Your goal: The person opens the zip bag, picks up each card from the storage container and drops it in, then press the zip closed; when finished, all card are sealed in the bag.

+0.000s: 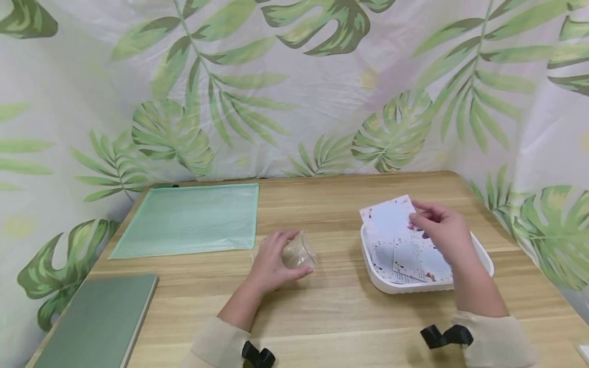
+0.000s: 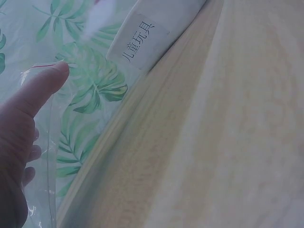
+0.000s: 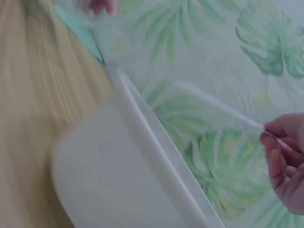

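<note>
Over the table (image 1: 331, 322), a clear bag (image 1: 296, 252) is held by the left hand (image 1: 272, 263), thumb and curved fingers parted around it. More cards (image 1: 407, 260) are held in the tray (image 1: 405, 288); above its far left side, one card (image 1: 388, 217) is pinched by the right hand (image 1: 442, 232).

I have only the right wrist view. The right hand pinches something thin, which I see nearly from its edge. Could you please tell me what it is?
Observer: In the head view it is a pale card with small printed decorations near its border.
Operator: Thank you. And what lies inside the white tub? I see mostly its outer wall.
Observer: More printed cards, partly overlapping.
Operator: The left hand is unclear for me. What does it hold, please?
Observer: A clear plastic bag.
</note>
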A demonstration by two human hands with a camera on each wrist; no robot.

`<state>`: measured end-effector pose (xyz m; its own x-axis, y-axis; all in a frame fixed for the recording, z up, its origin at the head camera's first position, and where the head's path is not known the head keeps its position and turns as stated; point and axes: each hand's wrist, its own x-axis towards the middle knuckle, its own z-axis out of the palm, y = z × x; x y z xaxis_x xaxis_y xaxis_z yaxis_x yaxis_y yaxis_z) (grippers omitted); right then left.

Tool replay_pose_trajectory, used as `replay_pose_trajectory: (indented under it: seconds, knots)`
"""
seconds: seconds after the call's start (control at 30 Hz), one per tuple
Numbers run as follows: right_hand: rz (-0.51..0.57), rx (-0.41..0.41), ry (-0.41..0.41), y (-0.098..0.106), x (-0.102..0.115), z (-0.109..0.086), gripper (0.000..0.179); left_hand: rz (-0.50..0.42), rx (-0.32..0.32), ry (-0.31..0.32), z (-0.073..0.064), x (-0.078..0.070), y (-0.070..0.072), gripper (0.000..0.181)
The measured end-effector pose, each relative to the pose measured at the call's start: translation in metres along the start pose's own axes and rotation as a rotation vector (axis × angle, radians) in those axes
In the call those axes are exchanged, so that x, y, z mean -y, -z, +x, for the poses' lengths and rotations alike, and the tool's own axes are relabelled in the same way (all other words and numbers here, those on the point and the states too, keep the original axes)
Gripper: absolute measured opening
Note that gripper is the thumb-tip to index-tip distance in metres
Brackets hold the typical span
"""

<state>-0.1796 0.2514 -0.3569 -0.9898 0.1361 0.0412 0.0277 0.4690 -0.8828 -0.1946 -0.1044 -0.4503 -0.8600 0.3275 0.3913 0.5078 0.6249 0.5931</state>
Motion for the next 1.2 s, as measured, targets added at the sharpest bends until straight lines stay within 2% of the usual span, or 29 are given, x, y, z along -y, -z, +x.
replay_pose_trajectory:
  seconds: [0.1, 0.27, 0.4, 0.53, 0.73, 1.03, 1.2]
  knots:
    - [0.145, -0.084, -0.001, -0.027, 0.01, -0.011, 0.046, 0.006, 0.003, 0.002, 0.0, 0.0, 0.0, 0.083]
    - [0.269, -0.069, -0.031, -0.076, 0.017, -0.023, 0.04, 0.009, -0.004, 0.003, 0.001, 0.0, -0.001, 0.084]
    - [0.3, -0.062, -0.047, -0.101, 0.019, -0.029, 0.037, 0.01, -0.014, -0.005, 0.001, -0.001, -0.001, 0.085]
    - [0.311, -0.056, -0.056, -0.112, 0.019, -0.032, 0.035, 0.016, -0.015, 0.003, 0.002, 0.0, -0.002, 0.086]
    - [0.304, -0.049, -0.065, -0.114, 0.019, -0.033, 0.035, 0.027, -0.017, 0.015, 0.002, 0.001, -0.002, 0.088]
    - [0.268, -0.002, -0.03, -0.131, 0.018, -0.031, 0.034, 0.038, -0.001, -0.01, 0.001, 0.0, -0.001, 0.088]
    - [0.293, 0.05, -0.012, -0.143, 0.02, -0.031, 0.032, 0.047, -0.008, -0.027, 0.0, 0.0, -0.001, 0.087]
